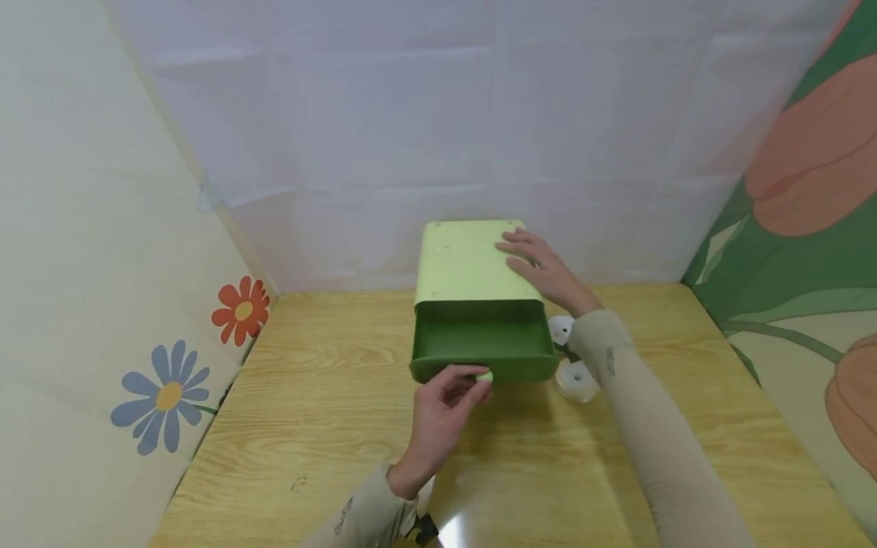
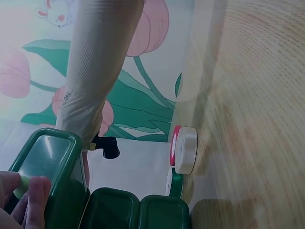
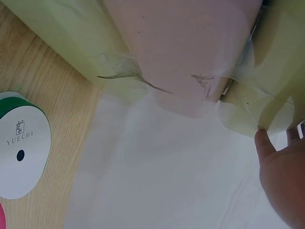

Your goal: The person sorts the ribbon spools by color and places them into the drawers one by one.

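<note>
A small light-green drawer cabinet (image 1: pixel 473 259) stands on the table against the back wall. Its dark green top drawer (image 1: pixel 483 335) is pulled out and nothing shows inside. My left hand (image 1: pixel 441 411) pinches the drawer's pale green round knob (image 1: pixel 485 377) between thumb and fingers. In the left wrist view the same knob (image 2: pixel 21 186) sits between the fingers, and closed dark green drawer fronts (image 2: pixel 164 212) show beside the pulled-out one. My right hand (image 1: pixel 541 266) rests with extended fingers on the right part of the cabinet top; the right wrist view shows its fingertips touching the light-green surface.
Right of the cabinet lie ribbon spools: a white one (image 1: pixel 577 380) near the front, and one with green ribbon (image 3: pixel 24 148) behind it. The wooden table (image 1: pixel 308 411) meets a white sheet (image 1: pixel 384 152) at the back and flower-patterned panels (image 1: pixel 808 251) at the sides.
</note>
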Tool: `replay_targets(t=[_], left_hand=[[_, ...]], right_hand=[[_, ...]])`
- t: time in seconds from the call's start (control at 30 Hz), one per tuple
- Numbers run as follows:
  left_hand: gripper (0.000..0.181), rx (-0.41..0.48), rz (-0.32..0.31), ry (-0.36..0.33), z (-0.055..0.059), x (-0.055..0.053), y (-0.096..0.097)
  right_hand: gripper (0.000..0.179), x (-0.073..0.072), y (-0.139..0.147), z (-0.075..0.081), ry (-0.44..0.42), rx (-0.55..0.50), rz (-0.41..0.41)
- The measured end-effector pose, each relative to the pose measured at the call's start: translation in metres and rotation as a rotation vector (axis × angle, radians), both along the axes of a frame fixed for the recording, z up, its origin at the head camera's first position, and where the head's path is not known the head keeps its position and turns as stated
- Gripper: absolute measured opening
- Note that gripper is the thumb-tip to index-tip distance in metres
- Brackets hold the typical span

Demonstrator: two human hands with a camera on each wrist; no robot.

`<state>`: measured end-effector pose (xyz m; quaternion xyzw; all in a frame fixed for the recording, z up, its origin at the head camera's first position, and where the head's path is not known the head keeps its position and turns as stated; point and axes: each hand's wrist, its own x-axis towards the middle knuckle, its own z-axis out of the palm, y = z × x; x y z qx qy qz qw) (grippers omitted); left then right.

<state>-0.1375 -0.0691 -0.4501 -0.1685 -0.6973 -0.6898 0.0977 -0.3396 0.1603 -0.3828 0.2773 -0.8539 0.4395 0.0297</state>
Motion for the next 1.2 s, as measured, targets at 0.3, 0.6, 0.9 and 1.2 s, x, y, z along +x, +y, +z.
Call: replay_targets(t=[0.3,0.6,0.9,1.2], left_hand=[[0.016,-0.017,0.012,-0.007,0.0023,0.0054,0.0004],[0.017,0.007,0.006,-0.016,0.0008,0.0081,0.0009],[0.016,0.017,0.003,-0.009,0.0013,0.0079,0.0015],[0.017,0.019,0.003,-0.028,0.0007,0.0087,0.0014]], right_hand=[[0.044,0.0,-0.0032,0.002,-0.04,-0.024,0.009],[0.044,-0.0029,-0.0005,-0.0033,-0.013,-0.021,0.012],[0.045,-0.0011,0.0002,-0.0022,-0.009,-0.01,0.003],[0.048,0.0,0.002,0.0038,0.035,0.081,0.001]])
